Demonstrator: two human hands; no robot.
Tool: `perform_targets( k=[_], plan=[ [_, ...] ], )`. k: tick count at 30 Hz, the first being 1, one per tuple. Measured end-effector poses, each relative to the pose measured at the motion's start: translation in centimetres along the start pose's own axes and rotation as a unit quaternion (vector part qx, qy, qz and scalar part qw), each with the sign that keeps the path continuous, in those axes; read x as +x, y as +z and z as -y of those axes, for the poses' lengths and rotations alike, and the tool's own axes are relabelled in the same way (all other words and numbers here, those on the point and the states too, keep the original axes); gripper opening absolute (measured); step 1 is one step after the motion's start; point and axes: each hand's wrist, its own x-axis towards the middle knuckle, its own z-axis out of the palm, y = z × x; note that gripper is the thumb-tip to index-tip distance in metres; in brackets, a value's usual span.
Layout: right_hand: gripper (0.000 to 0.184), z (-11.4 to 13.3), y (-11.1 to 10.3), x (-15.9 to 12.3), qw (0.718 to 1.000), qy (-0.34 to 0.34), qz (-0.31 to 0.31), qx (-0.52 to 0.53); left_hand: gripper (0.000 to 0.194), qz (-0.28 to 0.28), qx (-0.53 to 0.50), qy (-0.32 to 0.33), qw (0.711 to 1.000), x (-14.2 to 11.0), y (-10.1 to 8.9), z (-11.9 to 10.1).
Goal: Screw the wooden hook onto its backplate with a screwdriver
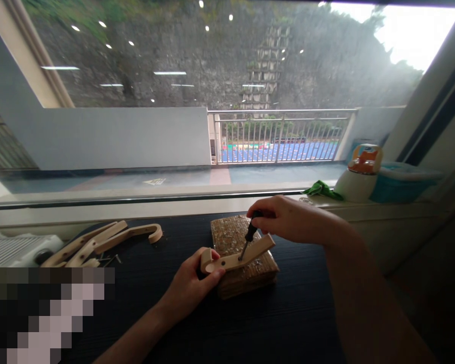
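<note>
My left hand (197,278) is closed around the hooked end of a pale wooden piece (232,262), with the thumb on its near side. That piece rests across a brown, rough-topped block (227,232) and shows dark holes along its length. Above it, my right hand (284,217) grips the black handle of a screwdriver (251,230). The screwdriver's shaft slants down, its tip at a hole in the wooden piece. Whether a screw sits in that hole is too small to tell.
Several similar wooden pieces (98,240) lie at the left, with a few screws (110,260) beside them and a white ribbed object (20,250). On the window sill stand a white kettle-like container (354,186), a green cloth (322,190) and a teal box (398,183). The tabletop (144,283) is dark.
</note>
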Motion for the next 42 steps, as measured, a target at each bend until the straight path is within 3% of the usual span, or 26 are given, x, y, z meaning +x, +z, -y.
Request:
perform_targets(
  k=[6,17,23,35,42],
  plan=[
    [0.029,0.58,-0.49,-0.48,0.999,-0.027,0.013,0.016,0.019,-0.003,0.005,-0.001,1.000,0.03,-0.01,-0.27],
    [0.029,-0.07,-0.17,-0.17,0.999,-0.001,0.036,0.038,0.019,-0.002,0.011,-0.002,1.000,-0.02,0.03,-0.23],
    [0.030,0.11,-0.27,-0.24,1.000,-0.004,-0.004,0.013,0.020,0.001,0.010,-0.006,1.000,-0.13,-0.02,-0.35],
    [0.030,0.13,-0.27,-0.09,0.999,-0.006,0.032,0.014,0.020,0.000,0.002,0.004,1.000,-0.01,0.04,-0.11],
    [0.032,0.23,-0.37,-0.25,0.999,-0.002,0.015,0.031,0.020,-0.002,-0.002,0.001,1.000,0.04,0.07,0.07]
  ],
)
